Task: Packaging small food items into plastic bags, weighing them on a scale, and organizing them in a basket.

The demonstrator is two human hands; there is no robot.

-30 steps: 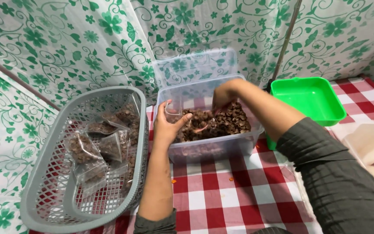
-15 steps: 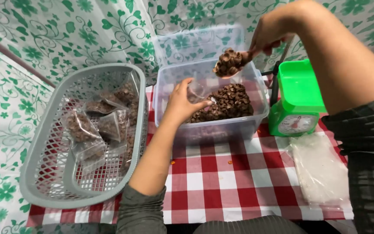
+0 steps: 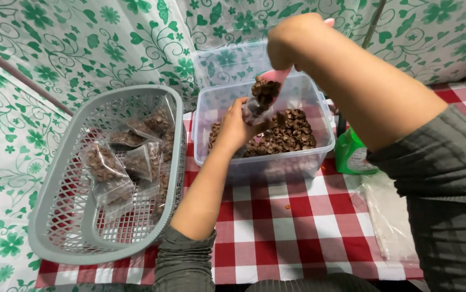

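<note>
Pink plastic scoop (image 3: 274, 81), heaped with brown pieces, tilts above the clear rectangular plastic tub (image 3: 308, 162); right hand (image 3: 292, 40) fingers closed on its handle. Left hand (image 3: 235, 127) pinches a small clear bag (image 3: 255, 112) open under the scoop, over the tub's left rim. Grey mesh basket (image 3: 60, 216) of filled packets lies just beside. Checked cloth (image 3: 276, 232) in front lies bare.

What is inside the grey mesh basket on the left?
The grey mesh basket holds several small clear bags filled with brown pieces, piled toward its far end. The near end shows bare mesh. Any bags lower in the pile are covered by those on top.
</note>
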